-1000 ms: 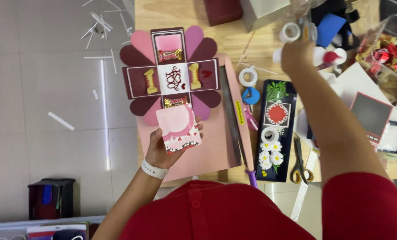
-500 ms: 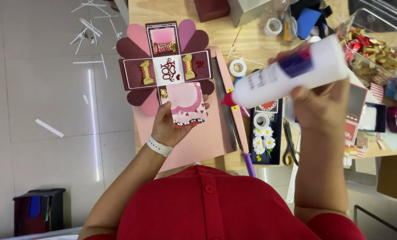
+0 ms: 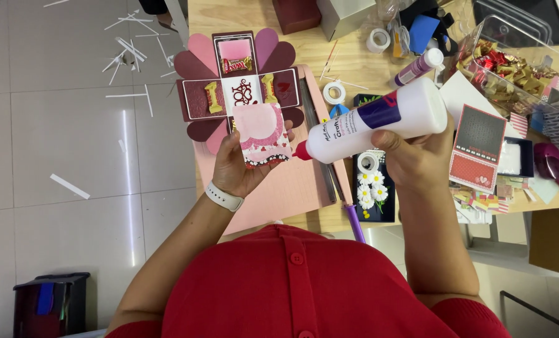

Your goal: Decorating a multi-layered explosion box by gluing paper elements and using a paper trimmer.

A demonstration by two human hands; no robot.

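Our left hand (image 3: 238, 166) had its fingers closed round one pink card (image 3: 262, 134), held over the pink sheet (image 3: 279, 188) on the counter (image 3: 348, 59). Our right hand (image 3: 417, 156) gripped one white glue bottle (image 3: 379, 122) with a purple label, its red nozzle just beside the card. Two tape rolls (image 3: 334, 92) lay beyond.

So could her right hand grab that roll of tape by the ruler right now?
Probably not as it stands: the right hand is full, wrapped around the white glue bottle. The tape roll itself lies uncovered on the table, just beyond the bottle.
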